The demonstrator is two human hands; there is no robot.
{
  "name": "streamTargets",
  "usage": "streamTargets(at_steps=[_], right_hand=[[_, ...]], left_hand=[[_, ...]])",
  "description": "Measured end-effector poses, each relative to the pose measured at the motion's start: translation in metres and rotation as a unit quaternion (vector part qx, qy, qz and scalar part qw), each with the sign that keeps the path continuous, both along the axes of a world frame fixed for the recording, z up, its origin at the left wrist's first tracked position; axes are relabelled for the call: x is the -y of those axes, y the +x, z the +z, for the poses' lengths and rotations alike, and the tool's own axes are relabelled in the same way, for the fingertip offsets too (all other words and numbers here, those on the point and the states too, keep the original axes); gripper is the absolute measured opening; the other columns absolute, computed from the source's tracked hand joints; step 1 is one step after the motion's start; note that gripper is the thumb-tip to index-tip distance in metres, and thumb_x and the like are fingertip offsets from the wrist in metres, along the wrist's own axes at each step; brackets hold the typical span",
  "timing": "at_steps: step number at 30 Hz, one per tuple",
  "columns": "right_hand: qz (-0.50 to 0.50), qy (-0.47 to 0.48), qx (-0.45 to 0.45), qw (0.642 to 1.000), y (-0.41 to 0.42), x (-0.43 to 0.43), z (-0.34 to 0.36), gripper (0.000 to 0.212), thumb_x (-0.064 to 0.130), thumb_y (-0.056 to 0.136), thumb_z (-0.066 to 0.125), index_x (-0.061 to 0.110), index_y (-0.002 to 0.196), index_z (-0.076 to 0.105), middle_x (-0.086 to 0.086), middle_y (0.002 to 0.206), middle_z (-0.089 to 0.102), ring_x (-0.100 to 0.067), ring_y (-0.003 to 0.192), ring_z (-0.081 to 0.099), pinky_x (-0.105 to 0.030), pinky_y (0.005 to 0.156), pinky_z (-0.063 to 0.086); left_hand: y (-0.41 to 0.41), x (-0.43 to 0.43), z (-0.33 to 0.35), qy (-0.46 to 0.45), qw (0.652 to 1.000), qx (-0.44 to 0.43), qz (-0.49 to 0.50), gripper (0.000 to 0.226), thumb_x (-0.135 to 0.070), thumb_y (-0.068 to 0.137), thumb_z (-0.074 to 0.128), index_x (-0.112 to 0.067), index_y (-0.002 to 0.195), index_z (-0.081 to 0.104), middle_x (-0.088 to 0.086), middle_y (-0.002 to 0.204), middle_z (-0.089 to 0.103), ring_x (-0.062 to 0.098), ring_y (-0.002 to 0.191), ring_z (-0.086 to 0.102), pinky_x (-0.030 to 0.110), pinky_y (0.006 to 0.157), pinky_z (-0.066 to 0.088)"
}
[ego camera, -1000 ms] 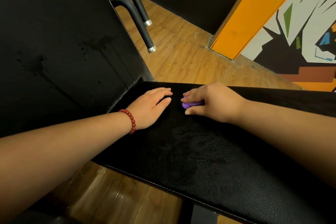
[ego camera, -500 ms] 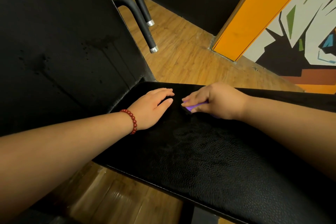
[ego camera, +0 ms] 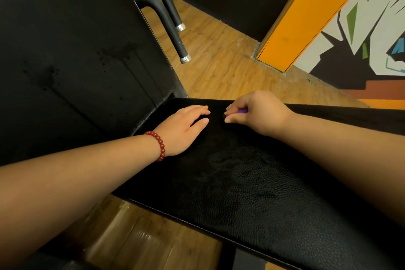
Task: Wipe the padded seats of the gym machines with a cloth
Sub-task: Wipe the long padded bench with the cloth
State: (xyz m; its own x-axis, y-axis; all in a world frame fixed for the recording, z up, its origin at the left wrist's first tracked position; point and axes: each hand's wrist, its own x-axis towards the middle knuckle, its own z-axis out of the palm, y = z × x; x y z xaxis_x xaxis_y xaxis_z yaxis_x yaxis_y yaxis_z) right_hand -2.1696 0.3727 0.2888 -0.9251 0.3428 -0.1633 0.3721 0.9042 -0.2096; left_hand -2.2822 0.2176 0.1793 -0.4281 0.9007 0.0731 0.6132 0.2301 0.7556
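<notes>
Here's the right hand (ego camera: 258,114) down at the far edge of the padded seat (ego camera: 252,182), its grip clamped on a small purple cloth (ego camera: 241,111). Only a sliver of the cloth shows between the curled fingers, and it is pressed onto the black surface. The left hand (ego camera: 186,129), a red bead bracelet (ego camera: 158,144) at the wrist, lies flat on the seat just beside it. Its fingers are straight and its grip is apart, holding nothing and seemingly bracing. This looks like the wiping step itself, under way at the seat's far end near where it meets the upright backrest pad (ego camera: 76,50). A faint smeared patch shows toward the middle of the seat, and the grained near half looks like ground left to cover. The next move probably calls for drawing the cloth across and toward the near edge under steady pressure, with the left hand shifting out of its path. Room is generous along the seat toward the person's right. The far edge drops straight to the wooden floor (ego camera: 219,61), so a stroke there needs stopping short. Two dark bars (ego camera: 173,35) hang beyond the seat's far-left corner, well apart from both hands.
</notes>
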Motion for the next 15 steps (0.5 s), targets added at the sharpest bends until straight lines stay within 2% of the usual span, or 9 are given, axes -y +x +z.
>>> streamTargets(at_steps=[2,4,7,11,15], right_hand=[[-0.003,0.011,0.007,1.0,-0.002,-0.001,0.001,0.034,0.031,0.085,0.073,0.023,0.118,0.069,0.006,0.118,0.067,-0.01,0.113,0.058,-0.012,0.085,0.035],[0.01,0.016,0.033,0.999,0.0,-0.002,0.003,0.04,0.028,0.087,0.07,0.026,0.127,0.063,0.008,0.125,0.064,-0.008,0.119,0.054,-0.009,0.086,0.032],[0.046,-0.007,0.046,0.998,0.006,-0.001,0.007,0.037,0.02,0.087,0.07,0.024,0.123,0.066,0.008,0.129,0.062,-0.003,0.123,0.052,-0.012,0.104,0.031],[0.036,-0.002,0.026,0.999,0.001,-0.009,0.007,0.033,0.016,0.088,0.07,0.022,0.12,0.068,0.006,0.125,0.065,-0.003,0.119,0.055,-0.006,0.098,0.031],[0.001,0.02,0.025,0.999,-0.005,-0.009,0.007,0.033,0.019,0.089,0.068,0.023,0.122,0.067,0.006,0.123,0.066,-0.007,0.116,0.057,-0.009,0.092,0.036]], left_hand=[[0.0,0.0,0.0,0.001,1.0,0.0,0.0,0.041,-0.037,0.103,0.035,-0.028,0.142,0.044,-0.014,0.151,0.035,0.006,0.141,0.025,0.024,0.113,0.019],[0.0,0.0,0.001,0.001,1.0,0.001,0.001,0.041,-0.037,0.103,0.035,-0.027,0.142,0.043,-0.014,0.151,0.035,0.006,0.141,0.025,0.025,0.113,0.019],[0.0,0.0,0.002,-0.001,1.0,0.0,0.002,0.042,-0.037,0.103,0.035,-0.027,0.143,0.043,-0.013,0.152,0.034,0.007,0.141,0.025,0.026,0.115,0.02],[0.002,0.001,0.002,-0.008,1.0,0.0,-0.002,0.042,-0.037,0.103,0.034,-0.028,0.144,0.041,-0.014,0.153,0.032,0.005,0.142,0.023,0.023,0.113,0.018],[0.002,0.002,0.003,-0.009,1.0,-0.003,-0.004,0.044,-0.038,0.103,0.034,-0.027,0.145,0.04,-0.013,0.154,0.031,0.006,0.142,0.022,0.023,0.112,0.018]])
